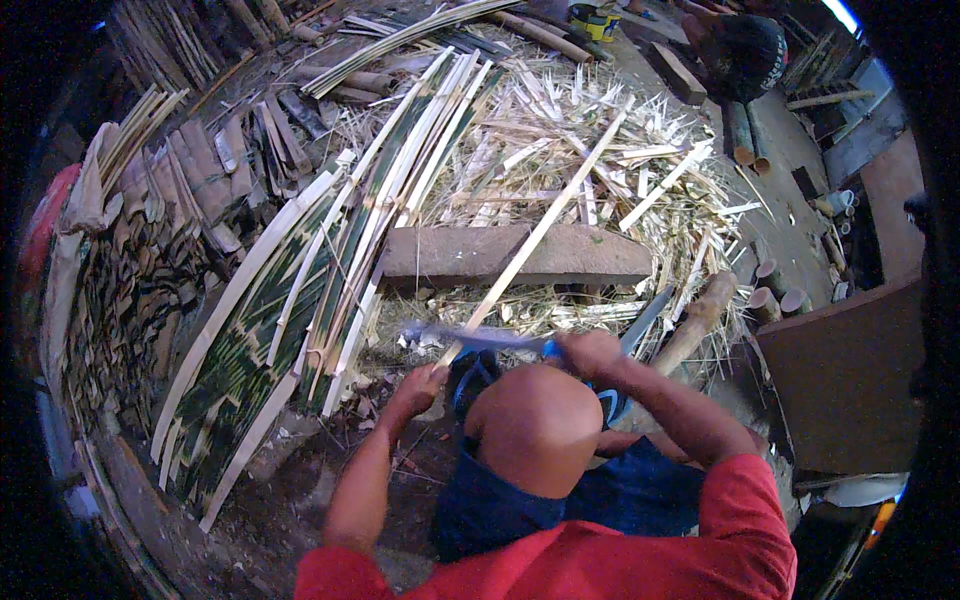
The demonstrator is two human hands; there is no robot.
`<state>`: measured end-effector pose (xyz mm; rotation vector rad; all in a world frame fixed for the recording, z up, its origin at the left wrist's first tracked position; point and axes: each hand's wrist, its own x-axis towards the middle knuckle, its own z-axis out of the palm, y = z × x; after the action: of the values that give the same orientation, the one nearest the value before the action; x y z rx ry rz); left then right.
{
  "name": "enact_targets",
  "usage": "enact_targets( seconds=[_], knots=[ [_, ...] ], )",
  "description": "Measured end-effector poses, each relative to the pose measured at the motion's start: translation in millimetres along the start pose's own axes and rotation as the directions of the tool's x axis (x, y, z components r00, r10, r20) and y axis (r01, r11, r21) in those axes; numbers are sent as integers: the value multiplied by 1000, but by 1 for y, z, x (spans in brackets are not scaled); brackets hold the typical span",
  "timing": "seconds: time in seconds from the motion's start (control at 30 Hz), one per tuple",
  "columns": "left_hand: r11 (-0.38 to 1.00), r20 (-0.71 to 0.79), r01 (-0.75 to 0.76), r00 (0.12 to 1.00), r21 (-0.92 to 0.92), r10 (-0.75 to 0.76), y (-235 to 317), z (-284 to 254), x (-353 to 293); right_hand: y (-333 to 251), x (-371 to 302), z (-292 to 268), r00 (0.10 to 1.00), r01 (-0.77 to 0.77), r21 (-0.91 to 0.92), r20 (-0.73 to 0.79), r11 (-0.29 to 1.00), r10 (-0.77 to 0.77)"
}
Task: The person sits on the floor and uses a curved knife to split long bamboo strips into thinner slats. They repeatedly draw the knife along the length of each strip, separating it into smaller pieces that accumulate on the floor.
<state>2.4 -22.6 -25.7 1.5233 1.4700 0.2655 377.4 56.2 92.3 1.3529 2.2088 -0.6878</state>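
My left hand (418,390) is closed around the near end of a long pale bamboo strip (545,225). The strip slants up and away to the right, passing over a thick wooden block (600,257). My right hand (590,354) grips a large knife by its handle, mostly hidden by the fingers. The knife's blade (500,338), smeared by motion, points left and crosses the strip just beyond my left hand. Whether the edge touches the strip I cannot tell. A second blade (648,318) lies beyond my right hand, next to a short round log (703,312).
Split green and pale bamboo strips (270,310) lie in a long pile on the left. Shavings and offcuts (600,130) cover the ground beyond the block. Dark bark-like pieces (150,270) are heaped far left. A brown board (850,380) stands at right. A person (745,55) is at the far right.
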Motion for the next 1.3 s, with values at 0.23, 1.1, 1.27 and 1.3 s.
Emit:
enact_targets(
  seconds=[0.23,1.1,1.27,1.3],
  knots=[
    [992,-133,4,991,129,13,-14,-5,-33,73,19,-36,766,-424,260,-408,868,497],
    [860,-414,216,910,462,-6,-93,11,-90,148,14,-20,614,-519,300,-521,801,593],
    [931,-384,206,920,302,-79,-41,8,-52,90,6,-20,645,-480,227,-564,848,516],
    [930,-336,142,942,338,-21,-16,7,-32,60,1,-10,718,-394,238,-524,888,459]
  ],
)
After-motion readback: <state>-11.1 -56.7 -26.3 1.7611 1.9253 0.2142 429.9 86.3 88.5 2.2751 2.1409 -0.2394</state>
